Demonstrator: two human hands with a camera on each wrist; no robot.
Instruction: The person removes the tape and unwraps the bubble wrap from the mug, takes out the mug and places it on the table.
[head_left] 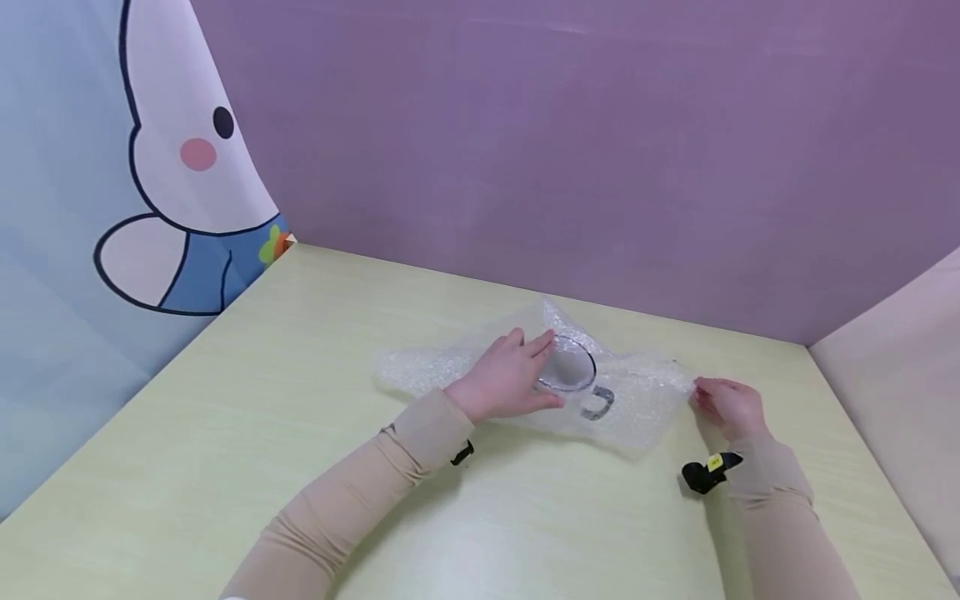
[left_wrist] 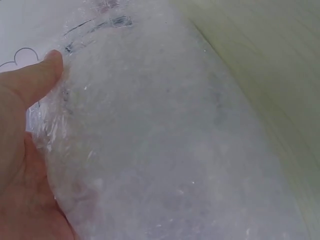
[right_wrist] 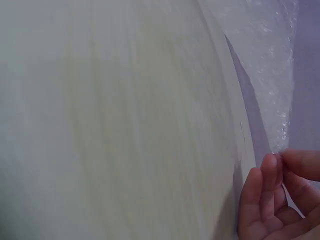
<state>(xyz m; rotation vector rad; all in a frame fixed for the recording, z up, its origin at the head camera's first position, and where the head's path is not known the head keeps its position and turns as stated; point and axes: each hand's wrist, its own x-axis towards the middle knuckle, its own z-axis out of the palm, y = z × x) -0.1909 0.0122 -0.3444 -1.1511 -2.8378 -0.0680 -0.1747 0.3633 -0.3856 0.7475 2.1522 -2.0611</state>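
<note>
A mug (head_left: 570, 368) with a dark rim stands upright on a sheet of clear bubble wrap (head_left: 637, 396), its dark-patterned handle (head_left: 600, 403) toward the right. My left hand (head_left: 510, 377) holds the mug's left side, fingers at the rim and thumb spread along the front. In the left wrist view, bubble wrap (left_wrist: 150, 120) lies up against my palm and thumb (left_wrist: 37, 77), covering most of what is behind it. Off to the right, my right hand (head_left: 731, 406) pinches a corner of the wrap between thumb and fingertips, drawn up off the table in the right wrist view.
The pale wood-look table (head_left: 540, 517) runs under everything. A purple curtain (head_left: 540, 150) rises behind it, a blue one with a cartoon rabbit (head_left: 202, 167) at the left, and a whitish one (head_left: 900, 358) at the right. Black wrist cameras (head_left: 705, 475) are strapped to my sleeves.
</note>
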